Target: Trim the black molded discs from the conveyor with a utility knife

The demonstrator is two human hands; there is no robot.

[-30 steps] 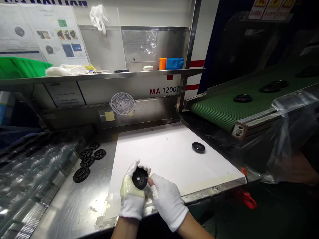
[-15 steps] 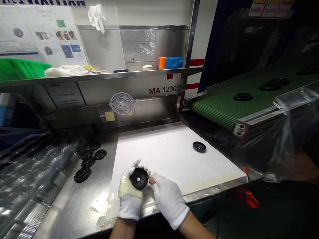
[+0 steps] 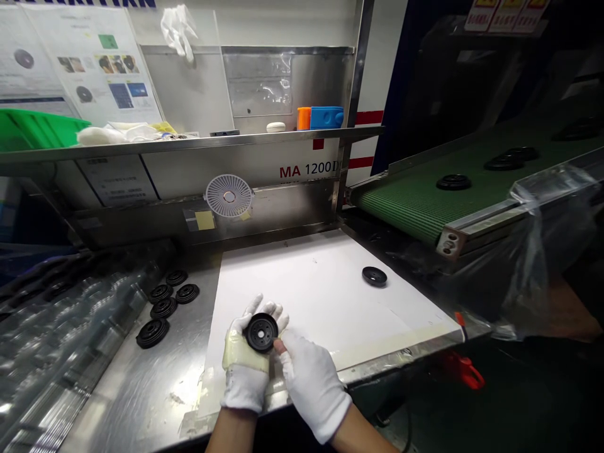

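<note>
The head view looks down at both gloved hands, held over the near edge of a white sheet [image 3: 306,283] on a steel table [image 3: 127,390]. The left hand [image 3: 246,358], its white glove wrapped in yellowish tape around the palm, is curled under a black ridged disc [image 3: 260,333] and grasps it, fingers showing past the far rim. The disc lies flat in that palm, face up, its centre hole facing the camera. The right hand [image 3: 311,385] is partly closed, with one fingertip against the disc's near right rim; whether it pinches or only touches, I cannot tell.

The disc looks like stiff moulded rubber or plastic, light enough for one hand, and its ridged rim seems the surest hold. The sheet's near edge runs just below the hands. To the right lies a single dark cap [image 3: 374,276], well apart from them, with a green conveyor belt [image 3: 415,211] beyond. To the left, a group of black discs [image 3: 163,308] sits on the steel.
</note>
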